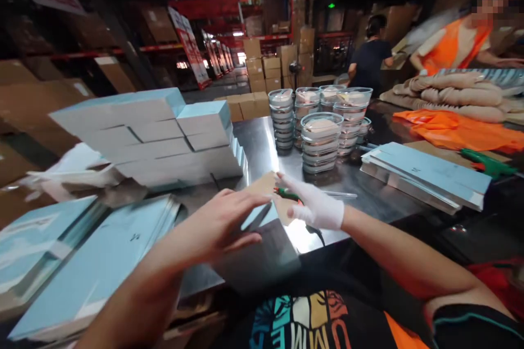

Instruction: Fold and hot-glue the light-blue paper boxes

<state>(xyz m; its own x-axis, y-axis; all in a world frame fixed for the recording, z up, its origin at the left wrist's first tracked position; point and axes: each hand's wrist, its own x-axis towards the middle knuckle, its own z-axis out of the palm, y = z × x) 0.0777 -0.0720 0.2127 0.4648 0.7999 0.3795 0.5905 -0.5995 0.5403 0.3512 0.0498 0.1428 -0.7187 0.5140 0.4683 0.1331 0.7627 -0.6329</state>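
Note:
My left hand [229,218] is bare and reaches over a blue and white carton [262,256] at the table's front edge. Its fingers are stretched out with the thumb apart. A dark grey strip [258,217] shows between finger and thumb; whether it is an object or a gap in the carton, I cannot tell. In a white glove, my right hand [317,202] has its fingers spread near a brown cardboard flap [264,184]. Partly behind that hand lies a green glue gun [286,193] on the table. Motion blurs the carton.
Stacked blue and white boxes [155,139] stand at left, flat blue cartons [102,251] in front. Stacked clear-lidded containers [321,142] stand at centre back. At right lie more flat cartons [426,172], another green glue gun [487,163] and orange cloth [454,128]. Two people are beyond.

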